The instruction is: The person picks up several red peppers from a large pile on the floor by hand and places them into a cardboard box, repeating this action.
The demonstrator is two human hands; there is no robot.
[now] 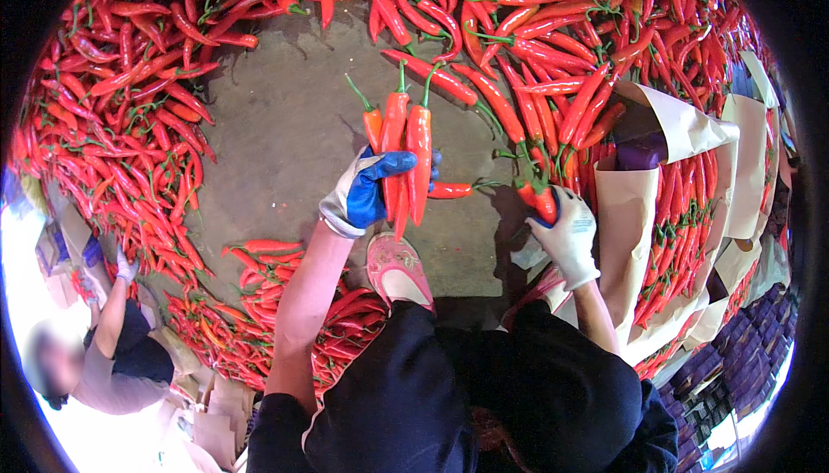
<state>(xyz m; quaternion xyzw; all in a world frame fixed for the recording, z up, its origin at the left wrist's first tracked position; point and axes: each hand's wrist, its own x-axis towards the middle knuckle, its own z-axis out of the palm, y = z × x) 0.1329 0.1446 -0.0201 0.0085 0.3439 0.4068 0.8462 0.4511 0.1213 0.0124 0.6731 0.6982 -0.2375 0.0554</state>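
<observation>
My left hand (369, 191), in a white glove with a blue coated palm, grips a small bunch of red chili peppers (420, 149), their green stems pointing away from me. My right hand (570, 233), gloved alike, has its fingers around a few red chilies (541, 202) beside a paper-lined box. A single chili (450, 190) lies on the floor just right of my left hand. Farther out, loose chilies (495, 97) spread over the floor between my hands and the large heap. The box's paper flap (625, 233) stands close to my right hand.
Chili heaps (123, 110) curve around the bare concrete floor (272, 129). Packed chilies (680, 240) stand in rows at right, with purple crates (732, 350) behind. My pink shoe (398, 269) is below my left hand. Another person (123, 356) works at the lower left.
</observation>
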